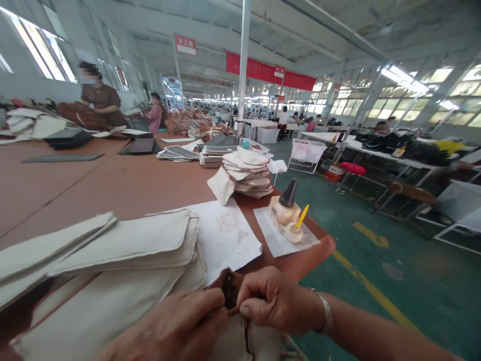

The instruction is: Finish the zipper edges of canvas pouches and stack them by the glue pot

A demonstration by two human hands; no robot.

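At the near edge of the table my left hand (180,321) and my right hand (274,301) pinch the edge of a sewn piece of brown leather and cream cloth (228,286). Its brown edge stands up in a fold between my closed fingers, and the cream part hangs below them. My right wrist wears a silver-coloured bracelet. Left of my hands lie stacked cream cloth pieces (128,245) with stitched edges. A sheet of white paper (229,230) lies just beyond. The lower part of the held piece is partly hidden by my hands.
On the brown table (93,183), a black cone-tipped bottle (288,193) and a small pot with a yellow brush (295,231) stand by the right corner. Farther back are a pile of cream pieces (250,170) and dark stacks (220,148). A co-worker (101,100) stands across the table.
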